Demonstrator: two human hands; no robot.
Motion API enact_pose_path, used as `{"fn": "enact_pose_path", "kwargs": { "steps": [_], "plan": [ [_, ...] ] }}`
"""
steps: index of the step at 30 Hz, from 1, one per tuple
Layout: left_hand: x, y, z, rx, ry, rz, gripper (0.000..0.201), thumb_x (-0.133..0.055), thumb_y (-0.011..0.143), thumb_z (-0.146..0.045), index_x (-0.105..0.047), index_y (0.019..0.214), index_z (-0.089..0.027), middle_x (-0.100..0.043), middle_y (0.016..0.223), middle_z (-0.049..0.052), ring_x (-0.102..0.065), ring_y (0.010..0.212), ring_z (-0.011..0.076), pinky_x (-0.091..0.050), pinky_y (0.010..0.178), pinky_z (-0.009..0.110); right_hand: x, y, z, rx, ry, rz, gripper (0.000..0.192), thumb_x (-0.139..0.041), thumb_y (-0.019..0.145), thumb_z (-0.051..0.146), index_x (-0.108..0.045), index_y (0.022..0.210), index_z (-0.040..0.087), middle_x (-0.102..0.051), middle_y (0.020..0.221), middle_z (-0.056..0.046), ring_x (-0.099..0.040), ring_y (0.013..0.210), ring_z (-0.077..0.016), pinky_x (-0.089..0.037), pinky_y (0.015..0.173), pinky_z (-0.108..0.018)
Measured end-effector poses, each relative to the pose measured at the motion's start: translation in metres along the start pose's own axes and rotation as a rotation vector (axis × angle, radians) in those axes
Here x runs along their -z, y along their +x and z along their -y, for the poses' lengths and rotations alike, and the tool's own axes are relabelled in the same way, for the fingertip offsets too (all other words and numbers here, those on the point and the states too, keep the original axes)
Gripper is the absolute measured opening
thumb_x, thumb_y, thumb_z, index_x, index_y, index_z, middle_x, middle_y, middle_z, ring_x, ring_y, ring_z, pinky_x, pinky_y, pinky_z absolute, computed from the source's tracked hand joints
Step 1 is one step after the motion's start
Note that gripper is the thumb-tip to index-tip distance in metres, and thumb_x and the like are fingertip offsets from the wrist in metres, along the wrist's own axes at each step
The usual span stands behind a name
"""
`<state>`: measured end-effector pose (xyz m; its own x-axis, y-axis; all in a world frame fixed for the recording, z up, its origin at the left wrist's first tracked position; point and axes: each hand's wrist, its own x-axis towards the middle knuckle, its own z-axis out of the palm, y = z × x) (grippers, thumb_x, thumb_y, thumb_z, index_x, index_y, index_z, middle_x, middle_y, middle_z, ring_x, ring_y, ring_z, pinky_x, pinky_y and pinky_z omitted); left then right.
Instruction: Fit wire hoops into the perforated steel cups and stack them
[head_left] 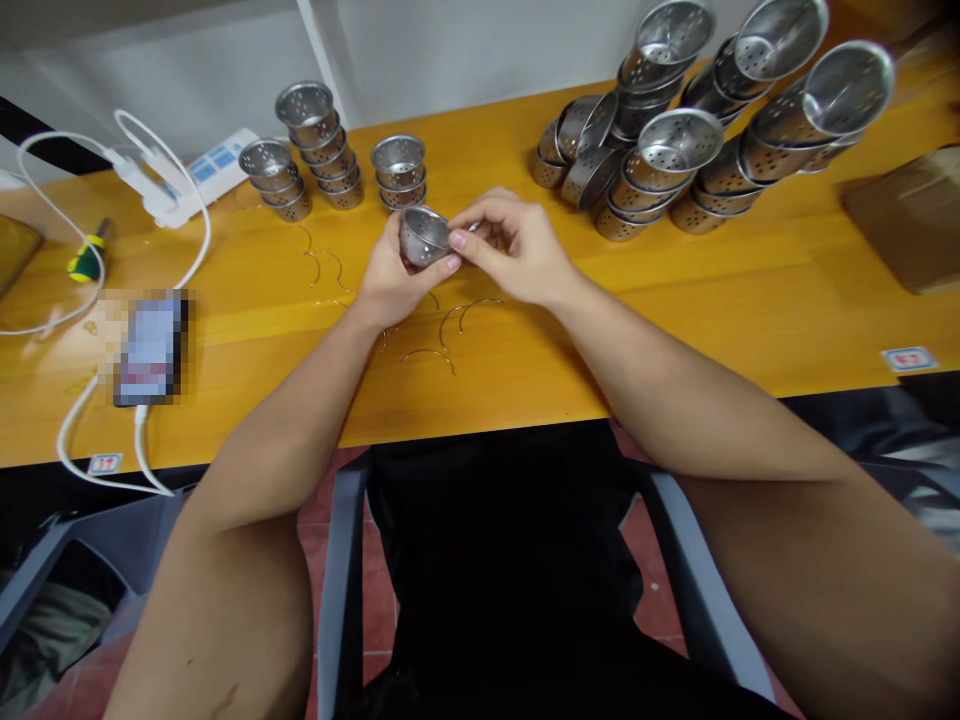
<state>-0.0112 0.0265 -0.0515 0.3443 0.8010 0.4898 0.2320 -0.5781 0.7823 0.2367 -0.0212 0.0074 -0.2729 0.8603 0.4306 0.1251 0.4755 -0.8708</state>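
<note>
A small perforated metal strainer cup [422, 236] is held above the yellow wooden table [675, 300], near its middle. My left hand [394, 282] grips the cup from below and behind, thumb across its front. My right hand [517, 245] pinches at the cup's right rim, with a thin bit of wire showing between the fingertips. Several curved wire handles [442, 335] lie loose on the table just under and in front of both hands.
Short stacks of the same cups [322, 150] stand at the back left; a big heap of them [705, 130] fills the back right. A white power strip [187, 180] with cables, a screwdriver [86, 260], a phone [150, 345] and a brown box [911, 215] lie around.
</note>
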Motion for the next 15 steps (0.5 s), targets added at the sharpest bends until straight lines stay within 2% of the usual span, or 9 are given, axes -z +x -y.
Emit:
{"fn": "enact_pose_path", "kwargs": {
  "steps": [3,8,12,15],
  "plan": [
    [-0.001,0.001,0.002,0.008,-0.021,-0.029,0.110,-0.090,0.086,-0.104,-0.061,0.160,-0.027,-0.079,0.148,0.015,-0.081,0.145,0.0362,-0.065,0.133,0.056,-0.004,-0.004,0.003,0.015,-0.037,0.024,0.073,-0.094,0.089,0.100,-0.086,0.117,0.034,-0.074,0.131,-0.013,-0.072,0.116,-0.0337,-0.073,0.090,-0.046],
    [-0.007,0.000,0.010,-0.003,-0.067,-0.038,0.108,-0.095,0.086,-0.099,-0.059,0.159,-0.027,-0.078,0.151,0.015,-0.083,0.144,0.0352,-0.068,0.132,0.056,-0.011,-0.010,0.005,0.016,-0.032,0.040,0.074,-0.097,0.085,0.100,-0.089,0.116,0.033,-0.074,0.134,-0.013,-0.071,0.113,-0.0330,-0.073,0.092,-0.048],
    [-0.011,-0.003,0.010,-0.074,-0.195,0.046,0.108,-0.099,0.087,-0.091,-0.050,0.164,-0.034,-0.074,0.160,0.013,-0.084,0.146,0.0335,-0.073,0.127,0.056,-0.010,-0.008,0.006,0.057,-0.044,-0.013,0.071,-0.101,0.086,0.096,-0.086,0.114,0.032,-0.073,0.141,-0.013,-0.071,0.108,-0.0316,-0.072,0.090,-0.048],
    [-0.009,-0.005,0.009,-0.065,-0.177,0.053,0.116,-0.106,0.084,-0.081,-0.044,0.174,-0.040,-0.065,0.176,0.016,-0.080,0.149,0.0342,-0.077,0.117,0.050,0.003,0.002,-0.003,0.113,-0.074,-0.127,0.066,-0.101,0.089,0.092,-0.084,0.112,0.032,-0.073,0.143,-0.013,-0.070,0.109,-0.0316,-0.070,0.091,-0.049]
  ]
}}
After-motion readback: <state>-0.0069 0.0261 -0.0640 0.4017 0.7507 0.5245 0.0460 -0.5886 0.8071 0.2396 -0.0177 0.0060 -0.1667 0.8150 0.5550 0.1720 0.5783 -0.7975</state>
